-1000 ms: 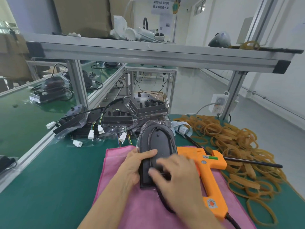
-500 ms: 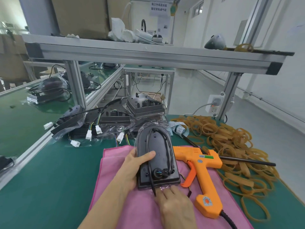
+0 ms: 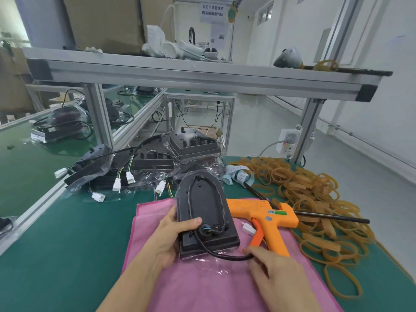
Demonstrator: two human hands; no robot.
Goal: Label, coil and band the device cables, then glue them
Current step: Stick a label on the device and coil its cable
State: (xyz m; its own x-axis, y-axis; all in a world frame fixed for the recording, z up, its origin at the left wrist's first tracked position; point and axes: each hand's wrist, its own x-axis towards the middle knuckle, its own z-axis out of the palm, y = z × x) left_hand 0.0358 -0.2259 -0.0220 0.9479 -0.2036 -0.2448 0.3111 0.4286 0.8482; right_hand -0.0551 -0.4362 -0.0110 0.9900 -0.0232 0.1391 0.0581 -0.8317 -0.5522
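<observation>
Coiling step: left hand (image 3: 167,238) clamps the black device (image 3: 203,212) steady, right hand (image 3: 273,272) pinches its cable (image 3: 221,255); next likely looping it, then banding.

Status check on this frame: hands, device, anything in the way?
Left hand grips black plastic device. Right hand pinches its black cable. Orange glue gun lies close right.

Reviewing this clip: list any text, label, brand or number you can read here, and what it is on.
White paper sign hanging above the shelf: two lines of Chinese characters, too blurred to quote reliably.
Green and blue sticker on the orange glue gun: too small to read.
White printed label strip by the rubber bands: print too small to read.
Nothing else legible.
</observation>
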